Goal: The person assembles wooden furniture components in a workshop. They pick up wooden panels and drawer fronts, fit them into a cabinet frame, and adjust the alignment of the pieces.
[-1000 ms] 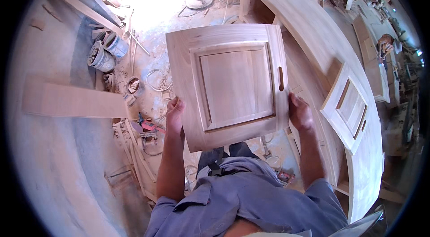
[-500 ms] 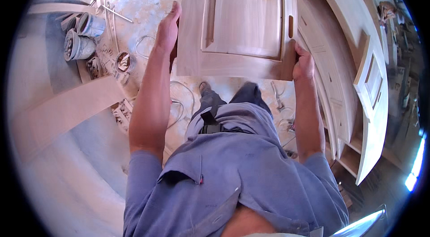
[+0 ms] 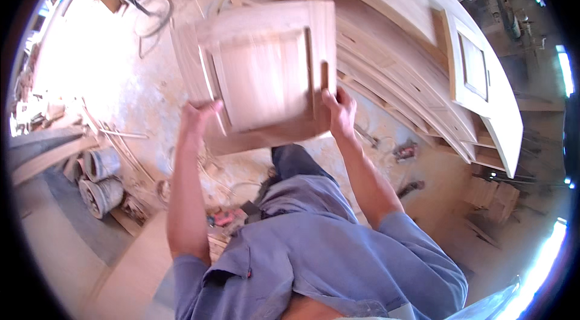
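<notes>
Between my two hands I carry a pale wooden cabinet door (image 3: pixel 263 81), with a raised centre panel and a slot-shaped handle cutout near its right edge. My left hand (image 3: pixel 199 117) grips the left edge, its thumb lying on the front face. On the opposite edge, my right hand (image 3: pixel 340 111) holds just below the cutout, thumb in front. The fingers behind the door are hidden. The door is tilted and somewhat blurred, held above the floor and in front of a long unfinished wooden cabinet (image 3: pixel 386 69).
Another panelled door (image 3: pixel 471 66) is on the cabinet's right part. Buckets (image 3: pixel 101 196) lie on their sides at the left, near wooden strips (image 3: pixel 121 134). A standing fan (image 3: pixel 130 0) is at the far left. A power tool (image 3: pixel 405 151) rests on the dusty floor below the cabinet.
The door has come lower and to the left in view, now tilted, still in both hands. My view has turned rightward; the cabinet now spans the top, and the fan has come into sight.
</notes>
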A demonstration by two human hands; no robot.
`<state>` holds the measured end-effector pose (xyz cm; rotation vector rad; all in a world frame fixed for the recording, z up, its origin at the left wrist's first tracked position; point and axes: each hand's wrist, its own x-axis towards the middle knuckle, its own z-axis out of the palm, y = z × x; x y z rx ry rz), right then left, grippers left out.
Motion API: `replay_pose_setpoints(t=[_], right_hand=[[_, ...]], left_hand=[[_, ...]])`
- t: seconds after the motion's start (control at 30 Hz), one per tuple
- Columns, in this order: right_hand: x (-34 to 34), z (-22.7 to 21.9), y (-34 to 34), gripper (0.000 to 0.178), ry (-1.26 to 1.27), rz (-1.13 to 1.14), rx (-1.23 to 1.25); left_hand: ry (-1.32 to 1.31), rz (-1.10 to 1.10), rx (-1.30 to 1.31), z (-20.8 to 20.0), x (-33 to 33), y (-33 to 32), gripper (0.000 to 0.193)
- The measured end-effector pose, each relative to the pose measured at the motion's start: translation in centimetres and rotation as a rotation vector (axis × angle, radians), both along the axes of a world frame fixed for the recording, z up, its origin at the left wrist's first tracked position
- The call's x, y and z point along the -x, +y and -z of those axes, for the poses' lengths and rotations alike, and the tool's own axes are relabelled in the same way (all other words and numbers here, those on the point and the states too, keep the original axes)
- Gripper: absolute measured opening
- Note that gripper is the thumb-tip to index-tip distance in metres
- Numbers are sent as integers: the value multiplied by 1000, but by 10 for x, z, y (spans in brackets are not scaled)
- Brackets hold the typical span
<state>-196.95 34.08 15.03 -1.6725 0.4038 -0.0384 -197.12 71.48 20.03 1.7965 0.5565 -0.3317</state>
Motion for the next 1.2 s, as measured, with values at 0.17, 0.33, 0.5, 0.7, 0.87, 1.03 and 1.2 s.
replay_pose_setpoints(t=[0.17, 0.33, 0.5, 0.7, 0.87, 1.03, 1.2], right_hand=[[-8, 17, 4, 28, 61, -72, 132], [-12, 44, 6, 27, 86, -144, 220], [-31, 68, 34, 18, 148, 87, 473], [-114, 115, 73, 24, -6, 407, 430], [-204, 180, 93, 28, -99, 613, 367], [-290, 214, 112, 25, -41, 729, 496], [-347, 235, 106, 21, -96, 878, 521]], left_hand=[[7, 151, -77, -3, -37, 11, 50], [-14, 203, -200, 64, -55, 27, 52], [-274, 251, -194, 74, -113, 16, 53], [-710, 279, -422, 115, -243, 15, 50], [-639, 378, -432, 141, -359, 19, 62], [-612, 318, -321, 190, -455, 25, 55], [-699, 282, -261, 203, -522, 7, 46]])
